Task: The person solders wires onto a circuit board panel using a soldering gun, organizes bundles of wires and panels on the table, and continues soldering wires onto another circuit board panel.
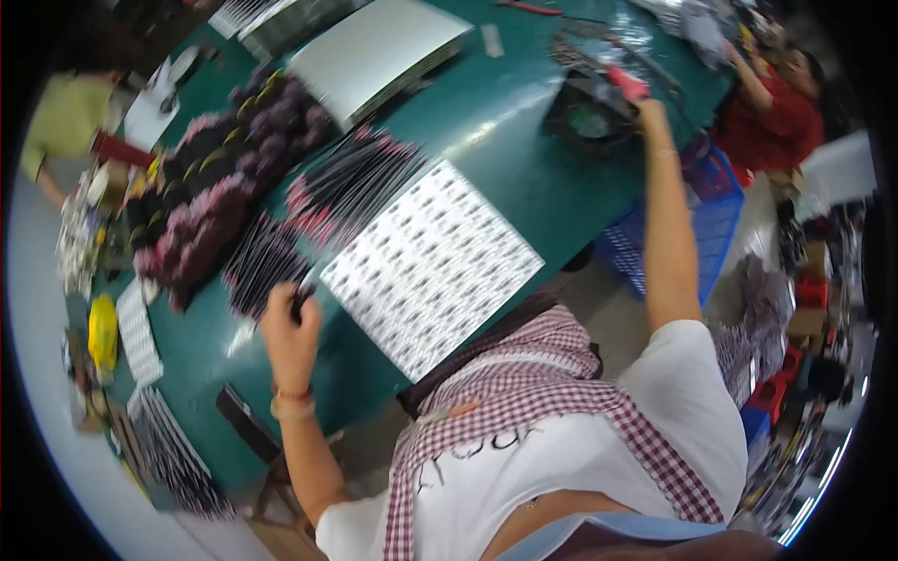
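Note:
My left hand [288, 332] is at the left of the table, closed round a small dark tool [299, 301] with a bright tip. Just beyond it lies a bundle of thin dark sticks [260, 266]. A larger pile of black sticks with pink-red ends [355, 182] lies farther back. My right arm reaches far to the right, where my right hand [645, 107] closes on a red-handled object [627, 82]; its working end is hard to make out. A black container [589, 114] stands under and beside it. Between my hands lies a white sheet with rows of small dark marks [432, 266].
Skeins of black, pink and yellow-green yarn [229, 173] and a stack of pale flat sheets [379, 51] cover the far left. A blue plastic basket [697, 220] stands by the table's right edge. Two people are nearby, one in red [772, 117], one in yellow-green [70, 122].

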`<action>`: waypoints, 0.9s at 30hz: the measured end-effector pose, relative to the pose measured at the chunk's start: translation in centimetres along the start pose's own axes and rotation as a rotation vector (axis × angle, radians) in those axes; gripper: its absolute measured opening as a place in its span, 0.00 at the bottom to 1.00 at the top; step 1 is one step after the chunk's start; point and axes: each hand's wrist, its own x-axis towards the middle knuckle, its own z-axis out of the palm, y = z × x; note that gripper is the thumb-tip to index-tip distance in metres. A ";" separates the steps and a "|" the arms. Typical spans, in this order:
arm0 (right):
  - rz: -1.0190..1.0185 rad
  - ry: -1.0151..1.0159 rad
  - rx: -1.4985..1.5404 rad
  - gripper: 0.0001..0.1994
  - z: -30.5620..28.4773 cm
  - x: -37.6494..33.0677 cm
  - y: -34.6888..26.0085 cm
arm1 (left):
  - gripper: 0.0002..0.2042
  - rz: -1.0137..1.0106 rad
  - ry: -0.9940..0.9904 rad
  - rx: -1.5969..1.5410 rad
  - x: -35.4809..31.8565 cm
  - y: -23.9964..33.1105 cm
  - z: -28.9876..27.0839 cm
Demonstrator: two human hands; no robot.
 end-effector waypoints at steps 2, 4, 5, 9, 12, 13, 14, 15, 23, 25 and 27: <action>0.223 -0.100 1.058 0.06 0.1 -3.5 -5.2 | 0.05 -0.097 -0.031 -0.023 -1.2 -1.4 -0.3; 0.367 -0.074 1.248 0.08 -1.9 -6.0 -5.8 | 0.07 -0.144 -0.093 -0.026 -0.9 -2.1 -0.2; 0.328 -0.051 1.261 0.07 -2.8 -5.7 -1.9 | 0.09 -0.142 -0.149 -0.035 -0.3 -2.4 0.1; -0.017 -0.097 1.683 0.06 -2.9 -15.6 -1.9 | 0.12 -0.385 -0.166 -0.201 -0.2 -2.8 0.1; -0.076 0.025 1.858 0.13 -5.0 -24.1 -8.7 | 0.11 -0.230 -0.135 0.049 -0.3 -3.6 -0.3; -0.055 0.145 1.832 0.19 -6.7 -26.1 -10.6 | 0.11 -0.228 -0.142 0.046 0.2 -3.4 -0.1; -0.053 0.142 1.833 0.19 -7.8 -26.9 -11.2 | 0.11 -0.195 -0.116 0.085 0.4 -3.3 0.1; -0.161 -0.027 1.903 0.23 -8.6 -27.6 -11.6 | 0.11 -0.163 -0.090 0.126 0.6 -3.2 0.3; -0.329 -0.474 2.002 0.31 -11.3 -30.0 -15.1 | 0.09 -0.041 -0.090 0.137 -0.3 -3.0 1.6; -0.253 -0.541 1.924 0.30 -11.1 -31.2 -16.5 | 0.08 0.000 -0.074 0.155 -0.5 -3.0 1.6; -0.183 -0.610 1.846 0.29 -10.4 -32.4 -18.2 | 0.08 -0.068 -0.139 0.106 -0.4 -3.0 1.2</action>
